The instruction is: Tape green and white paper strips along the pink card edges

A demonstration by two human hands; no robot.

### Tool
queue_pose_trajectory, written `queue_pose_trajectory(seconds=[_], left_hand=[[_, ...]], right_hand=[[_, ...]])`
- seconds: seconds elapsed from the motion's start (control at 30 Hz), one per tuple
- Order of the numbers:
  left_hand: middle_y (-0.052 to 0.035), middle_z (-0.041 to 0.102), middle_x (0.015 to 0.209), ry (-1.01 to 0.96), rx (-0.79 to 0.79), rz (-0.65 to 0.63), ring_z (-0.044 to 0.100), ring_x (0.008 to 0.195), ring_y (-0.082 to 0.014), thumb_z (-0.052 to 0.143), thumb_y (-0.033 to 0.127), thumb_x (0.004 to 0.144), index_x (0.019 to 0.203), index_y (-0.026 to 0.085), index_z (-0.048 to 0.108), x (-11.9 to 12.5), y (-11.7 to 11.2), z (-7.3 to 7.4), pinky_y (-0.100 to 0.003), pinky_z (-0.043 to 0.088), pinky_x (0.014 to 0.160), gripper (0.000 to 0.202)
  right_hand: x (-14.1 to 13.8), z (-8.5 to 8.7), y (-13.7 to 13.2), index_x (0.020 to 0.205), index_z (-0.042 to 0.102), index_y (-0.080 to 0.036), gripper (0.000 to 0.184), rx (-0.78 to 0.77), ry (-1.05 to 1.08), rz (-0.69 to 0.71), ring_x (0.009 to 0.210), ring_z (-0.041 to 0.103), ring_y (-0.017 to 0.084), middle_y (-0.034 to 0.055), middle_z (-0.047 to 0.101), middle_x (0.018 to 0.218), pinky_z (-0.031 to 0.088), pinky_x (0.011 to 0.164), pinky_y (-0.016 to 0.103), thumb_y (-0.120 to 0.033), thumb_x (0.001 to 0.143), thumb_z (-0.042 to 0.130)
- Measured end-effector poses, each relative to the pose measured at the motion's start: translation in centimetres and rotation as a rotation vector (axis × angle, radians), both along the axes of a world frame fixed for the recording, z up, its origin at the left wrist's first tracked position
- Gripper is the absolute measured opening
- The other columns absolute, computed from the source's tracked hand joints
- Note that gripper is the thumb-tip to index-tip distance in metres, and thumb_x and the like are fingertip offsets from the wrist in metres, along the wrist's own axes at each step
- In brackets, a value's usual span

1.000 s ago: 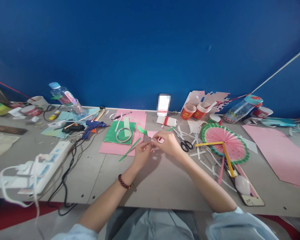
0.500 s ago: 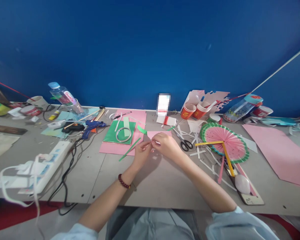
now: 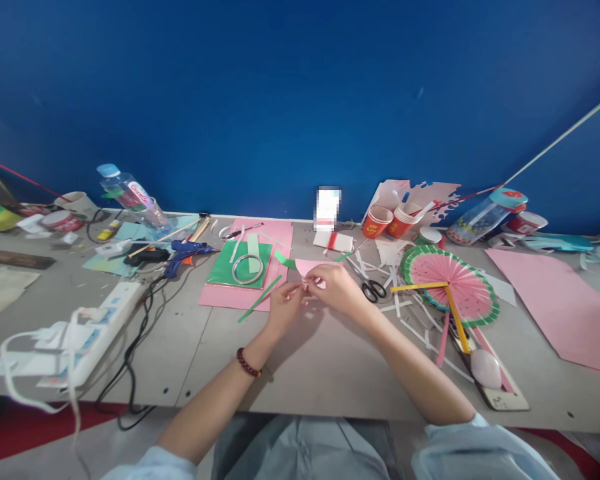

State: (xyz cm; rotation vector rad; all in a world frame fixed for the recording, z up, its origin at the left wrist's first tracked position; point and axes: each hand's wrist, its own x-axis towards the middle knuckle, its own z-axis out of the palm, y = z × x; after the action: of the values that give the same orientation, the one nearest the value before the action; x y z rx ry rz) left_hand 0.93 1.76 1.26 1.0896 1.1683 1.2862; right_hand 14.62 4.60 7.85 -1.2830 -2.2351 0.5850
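My left hand [image 3: 287, 303] and my right hand [image 3: 333, 287] meet over the middle of the table, their fingertips pinched together. Between them is a piece of pink paper [image 3: 307, 265], its upper part standing out behind my right fingers. A short green paper strip [image 3: 286, 261] juts out to the left of the pink paper; whether it is joined to it I cannot tell. The exact grip is partly hidden by the fingers. Left of my hands, a thin green strip [image 3: 260, 300] lies across a pink sheet [image 3: 215, 297], beside a green paper pack [image 3: 220, 270] bearing a roll of silvery tape [image 3: 234, 272].
Scissors [image 3: 374, 291] and white paper scraps lie right of my hands, near a watermelon-patterned paper fan [image 3: 473, 293]. Red paper cups [image 3: 377, 223] stand at the back. On the left are a blue glue gun [image 3: 183, 253], a power strip [image 3: 113, 320] and a tilted bottle [image 3: 135, 197].
The pink paper shows more to the left of my right fingers, which have shifted slightly. Both hands stay at nearly the same spot.
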Motion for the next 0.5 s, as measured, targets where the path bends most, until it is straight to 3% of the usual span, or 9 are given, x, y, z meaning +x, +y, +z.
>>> queue_pose_trajectory(seconds=[0.33,0.5], left_hand=[[-0.0052,0.073,0.077,-0.02,0.001,-0.009,0.068,0.069,-0.0208,0.07,0.043,0.071,0.081,0.021,0.074,-0.02,0.18,-0.15,-0.031,0.054,0.058,0.025],[-0.0067,0.073,0.077,-0.052,-0.023,-0.012,0.069,0.075,-0.0238,0.069,0.04,0.071,0.079,0.019,0.073,-0.01,0.18,0.05,-0.032,0.053,0.059,0.022]], right_hand=[[-0.19,-0.13,-0.28,0.072,0.065,-0.017,0.015,-0.016,-0.032,-0.003,0.076,0.059,0.016,0.0052,0.068,0.079,0.04,0.066,0.024,-0.008,0.078,0.055],[0.17,-0.67,0.22,0.074,0.064,-0.017,0.012,0.062,-0.013,-0.09,0.072,0.058,0.017,0.0052,0.066,0.077,0.04,0.065,0.026,-0.011,0.077,0.053]])
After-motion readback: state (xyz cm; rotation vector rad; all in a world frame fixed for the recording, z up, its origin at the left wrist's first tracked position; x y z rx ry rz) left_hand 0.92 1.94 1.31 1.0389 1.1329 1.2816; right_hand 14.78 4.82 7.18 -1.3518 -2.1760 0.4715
